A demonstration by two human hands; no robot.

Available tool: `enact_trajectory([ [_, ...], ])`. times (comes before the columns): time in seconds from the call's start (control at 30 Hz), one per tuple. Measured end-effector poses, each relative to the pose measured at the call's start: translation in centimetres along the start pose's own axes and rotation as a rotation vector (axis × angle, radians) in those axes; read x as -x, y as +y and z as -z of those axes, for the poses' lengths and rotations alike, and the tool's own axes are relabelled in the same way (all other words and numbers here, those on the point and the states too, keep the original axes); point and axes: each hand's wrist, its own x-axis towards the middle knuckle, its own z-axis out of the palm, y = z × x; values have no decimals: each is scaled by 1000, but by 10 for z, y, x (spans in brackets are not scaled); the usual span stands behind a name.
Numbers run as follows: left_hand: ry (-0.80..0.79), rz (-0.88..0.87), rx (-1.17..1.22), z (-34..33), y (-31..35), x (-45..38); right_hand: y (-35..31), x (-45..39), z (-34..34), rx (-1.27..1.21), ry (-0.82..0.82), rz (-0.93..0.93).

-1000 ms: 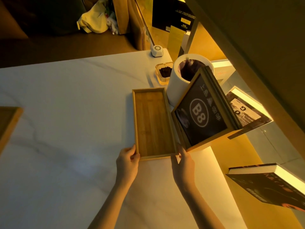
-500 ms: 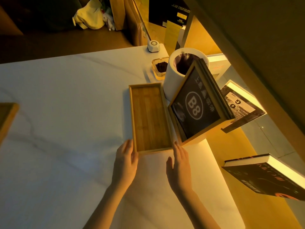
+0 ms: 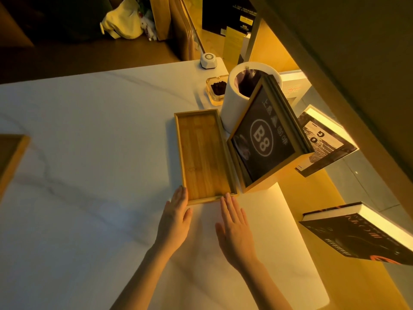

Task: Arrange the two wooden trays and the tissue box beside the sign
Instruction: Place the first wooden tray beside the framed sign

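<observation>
With both palms flat and fingers spread, neither grip holds anything: the left hand [image 3: 175,217] touches the near left corner of the wooden tray [image 3: 204,156], the right hand [image 3: 235,229] rests at its near right corner. Lying on the white bench [image 3: 89,153], the tray sits just beside the framed sign [image 3: 266,139]. Behind stand a white bin [image 3: 234,101] and an ashtray [image 3: 216,88]; another tray [image 3: 11,157] sits far left.

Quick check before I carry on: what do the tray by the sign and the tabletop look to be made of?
The tray looks like bamboo or light wood, matte: parallel strips and grain show on its floor. The tabletop looks like white marble or a marble-look slab, smooth with a slight sheen and grey veins; real stone or laminate cannot be told.
</observation>
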Motion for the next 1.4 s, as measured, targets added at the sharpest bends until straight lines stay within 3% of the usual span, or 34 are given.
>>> enact_trajectory([
  [0.97,-31,2,-11,-15,4,-4,12,-6,14,-47,-33,16],
  [1.4,-227,21,45,10,12,-8,0,-8,22,145,4,-36],
])
